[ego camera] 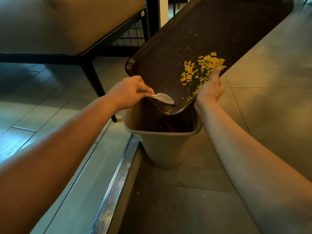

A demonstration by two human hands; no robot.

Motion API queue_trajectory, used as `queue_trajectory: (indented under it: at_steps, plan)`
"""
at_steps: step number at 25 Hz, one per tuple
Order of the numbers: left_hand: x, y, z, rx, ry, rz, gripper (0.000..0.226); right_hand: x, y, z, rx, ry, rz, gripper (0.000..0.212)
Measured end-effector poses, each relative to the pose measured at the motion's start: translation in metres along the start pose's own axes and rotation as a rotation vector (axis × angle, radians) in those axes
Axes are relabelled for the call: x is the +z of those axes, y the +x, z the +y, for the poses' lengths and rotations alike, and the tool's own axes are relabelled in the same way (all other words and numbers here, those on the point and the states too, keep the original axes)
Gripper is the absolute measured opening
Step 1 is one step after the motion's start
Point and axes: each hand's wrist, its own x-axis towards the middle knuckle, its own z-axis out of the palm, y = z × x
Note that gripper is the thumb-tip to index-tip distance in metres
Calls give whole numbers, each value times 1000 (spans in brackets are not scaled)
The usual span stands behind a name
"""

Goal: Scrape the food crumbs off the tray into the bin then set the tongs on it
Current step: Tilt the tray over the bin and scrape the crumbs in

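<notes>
Head view, as I watched remotely: the dark tray (pixel 194 48) was tilted steeply, its lower corner over the open beige bin (pixel 163 146) standing on the tiled floor (pixel 270 115). The right hand (pixel 211 88) had its grip clamped on the tray's edge, thumb beside the yellow crumbs (pixel 204 66). The left hand (pixel 128 92) pinched a white plastic spoon (pixel 163 98) against the tray's low end. A metal floor drain (pixel 116 183) ran beside the bin; a tan sofa (pixel 70 22) on dark legs stood behind.
</notes>
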Motion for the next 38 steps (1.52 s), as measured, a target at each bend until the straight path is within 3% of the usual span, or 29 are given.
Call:
queue_trajectory:
  at_steps: [5,10,14,21,26,35,38]
  plan:
    - [5,-6,-2,103,147,-1,24,0,1,1,-1,10,-18,27]
    - [-10,-10,-11,100,135,-47,22,0,1,3,-5,5,-14,27]
    - [-10,-9,-11,40,42,42,20,1,1,1,4,27,-16,27]
    - [1,-8,-3,93,251,10,26,0,5,3,-8,-9,-12,27]
    - [-4,-11,-4,49,49,-71,22,0,3,4,-16,-3,-22,27]
    - [9,-17,-10,-35,-219,-79,21,0,0,0,23,-15,-26,27]
    - [10,-3,1,1,-248,73,22,0,2,0,38,-38,-10,27]
